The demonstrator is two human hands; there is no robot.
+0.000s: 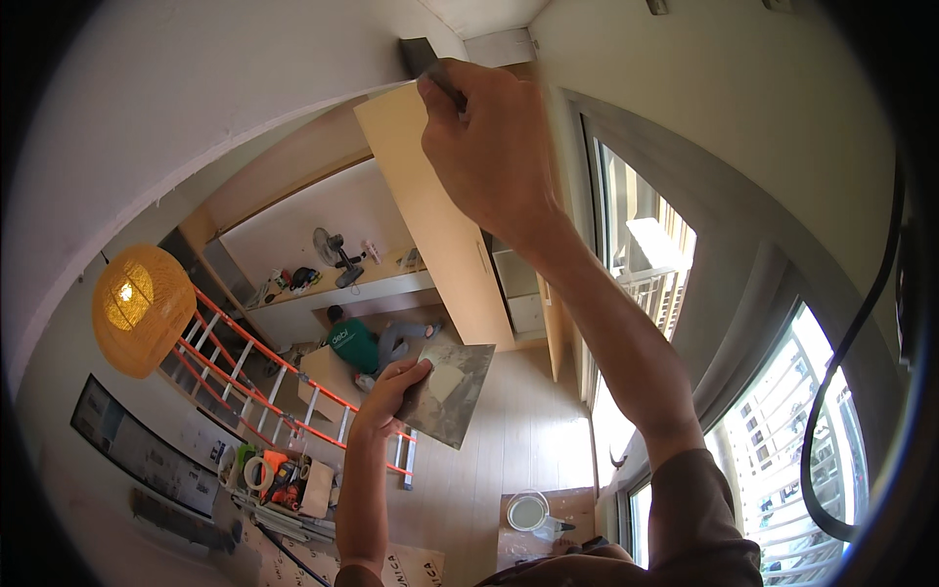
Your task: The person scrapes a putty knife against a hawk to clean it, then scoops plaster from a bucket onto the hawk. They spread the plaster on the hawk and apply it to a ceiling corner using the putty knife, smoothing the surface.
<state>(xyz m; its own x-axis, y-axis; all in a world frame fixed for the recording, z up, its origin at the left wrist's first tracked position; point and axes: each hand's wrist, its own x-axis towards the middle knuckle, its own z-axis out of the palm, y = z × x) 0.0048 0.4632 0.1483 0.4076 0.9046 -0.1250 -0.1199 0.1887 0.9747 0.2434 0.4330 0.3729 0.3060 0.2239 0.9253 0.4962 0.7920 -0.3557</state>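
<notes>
My right hand (494, 147) is raised high with its fingers wrapped round the handle of a putty knife (418, 57). The dark blade lies at the lower edge of the white wall surface (293, 49), above a tall wooden cabinet; whether it touches cannot be made out. Lower down, my left hand (384, 399) grips a flat grey metal plate (468, 396) by its left side, thumb on top. A pale patch of putty (445, 383) is spread on the plate, and smears mark the rest of its face.
An orange and silver ladder (284, 370) leans at left beside a woven hanging lamp (145, 308). A person in a green shirt (354, 344) is down on the floor beyond. Below are a white bucket (527, 511) and piled tools (284, 479). A black cable (810, 440) hangs at right by the windows.
</notes>
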